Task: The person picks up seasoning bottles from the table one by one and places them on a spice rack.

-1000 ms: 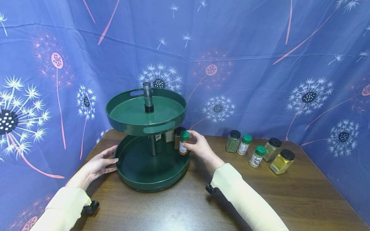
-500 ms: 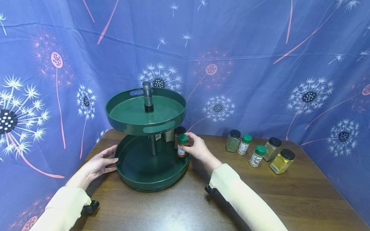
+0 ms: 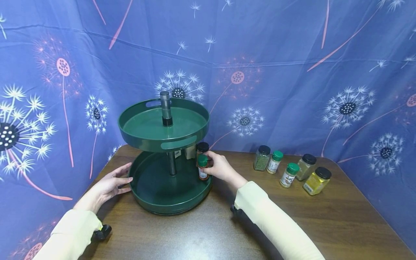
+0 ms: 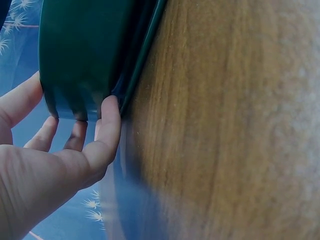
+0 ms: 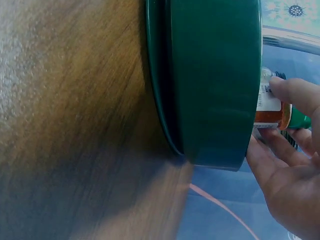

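Note:
My right hand (image 3: 222, 168) pinches a small spice bottle (image 3: 203, 176) with a green cap, white label and red-orange contents. The bottle stands upright inside the right edge of the green two-tier turntable's lower tray (image 3: 172, 208). In the right wrist view, the thumb lies on the label of the spice bottle (image 5: 269, 102), and other fingers are under it, partly behind the tray wall (image 5: 215, 90). My left hand (image 3: 108, 187) rests its fingertips against the lower tray's left side, fingers spread; the left wrist view shows them on the outer wall (image 4: 80, 55).
Behind the bottle, a black-capped jar (image 3: 203, 147) and a pale container (image 3: 190, 152) stand on the lower tray. The upper tray (image 3: 146, 145) hangs over them around a metal post (image 3: 166, 108). Several spice jars, including a yellow one (image 3: 316, 182), stand on the table's right.
My right hand has moved the spice bottle slightly left and toward the front, lowering it within the tray beside the black-capped jar. The left hand stays in place.

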The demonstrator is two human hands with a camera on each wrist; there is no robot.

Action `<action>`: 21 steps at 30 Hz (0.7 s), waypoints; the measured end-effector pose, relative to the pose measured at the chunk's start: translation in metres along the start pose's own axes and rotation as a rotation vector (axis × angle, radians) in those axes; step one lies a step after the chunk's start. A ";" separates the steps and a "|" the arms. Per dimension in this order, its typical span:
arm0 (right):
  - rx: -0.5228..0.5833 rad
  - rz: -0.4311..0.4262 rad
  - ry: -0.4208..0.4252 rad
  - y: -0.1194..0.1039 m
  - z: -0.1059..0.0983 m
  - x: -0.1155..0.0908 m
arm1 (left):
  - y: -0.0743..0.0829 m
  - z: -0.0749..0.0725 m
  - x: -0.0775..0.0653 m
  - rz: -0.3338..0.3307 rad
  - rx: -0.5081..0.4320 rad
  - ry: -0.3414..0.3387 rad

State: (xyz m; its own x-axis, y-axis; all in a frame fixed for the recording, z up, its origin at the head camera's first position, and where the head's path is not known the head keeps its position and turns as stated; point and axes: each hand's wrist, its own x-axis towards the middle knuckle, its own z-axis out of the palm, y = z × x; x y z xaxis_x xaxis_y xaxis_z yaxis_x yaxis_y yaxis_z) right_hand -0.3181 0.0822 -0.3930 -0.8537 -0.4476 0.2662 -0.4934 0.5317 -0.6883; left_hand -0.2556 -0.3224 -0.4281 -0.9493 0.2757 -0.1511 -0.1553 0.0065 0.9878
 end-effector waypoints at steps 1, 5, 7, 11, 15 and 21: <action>-0.004 0.002 -0.005 0.000 0.000 0.000 | 0.001 0.001 0.000 -0.002 -0.001 0.001; -0.004 0.004 -0.012 -0.001 -0.001 0.001 | 0.001 0.002 -0.001 -0.011 -0.011 0.008; 0.000 0.005 -0.015 -0.001 -0.002 0.001 | 0.001 0.002 -0.001 -0.009 -0.014 0.003; -0.010 0.010 -0.024 -0.002 -0.003 0.001 | 0.002 0.002 0.000 -0.002 -0.017 -0.004; -0.038 0.011 -0.029 -0.002 -0.004 0.000 | 0.002 0.003 0.000 -0.002 -0.010 -0.009; -0.066 0.009 -0.032 -0.003 -0.006 -0.001 | 0.003 0.003 0.000 -0.016 -0.005 -0.001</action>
State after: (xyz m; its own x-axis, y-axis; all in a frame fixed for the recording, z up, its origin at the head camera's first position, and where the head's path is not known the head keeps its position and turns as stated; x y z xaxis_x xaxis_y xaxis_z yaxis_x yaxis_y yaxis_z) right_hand -0.3163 0.0855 -0.3870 -0.8529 -0.4650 0.2374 -0.4965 0.5818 -0.6442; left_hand -0.2549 -0.3197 -0.4254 -0.9464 0.2764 -0.1670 -0.1721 0.0057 0.9851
